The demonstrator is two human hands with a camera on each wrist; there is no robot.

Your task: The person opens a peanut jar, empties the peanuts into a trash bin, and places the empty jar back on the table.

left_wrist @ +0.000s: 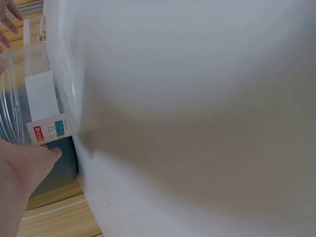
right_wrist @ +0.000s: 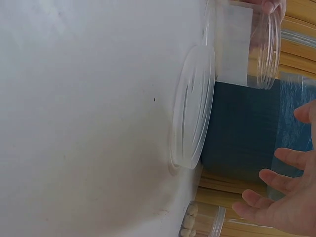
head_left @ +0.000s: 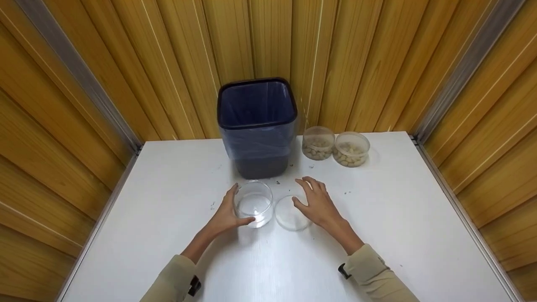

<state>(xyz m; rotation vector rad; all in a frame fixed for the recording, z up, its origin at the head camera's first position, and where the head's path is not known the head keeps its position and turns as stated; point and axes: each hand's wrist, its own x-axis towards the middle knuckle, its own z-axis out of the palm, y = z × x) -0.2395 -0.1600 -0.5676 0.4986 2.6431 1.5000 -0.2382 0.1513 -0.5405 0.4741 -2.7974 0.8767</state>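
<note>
A clear plastic jar (head_left: 254,205) without a lid stands on the white table, in front of the bin. My left hand (head_left: 226,212) grips its left side, thumb on the near side and fingers round the far side. In the left wrist view a label with a red mark and binder clip pictures (left_wrist: 48,129) shows on the jar, near my hand (left_wrist: 22,165). A round translucent lid (head_left: 289,214) lies flat to the right of the jar. Above the lid hovers my right hand (head_left: 319,203), fingers spread and bent a little, holding nothing; in the right wrist view it is apart from the lid (right_wrist: 193,111).
Behind the jar stands a bin (head_left: 262,163) with a dark rim and bluish liner. Two clear jars (head_left: 318,144) (head_left: 351,151) of pale, nut-like pieces stand at the back right. Small dark crumbs (head_left: 277,182) dot the table. Wood-patterned panels (head_left: 268,37) enclose the back and sides.
</note>
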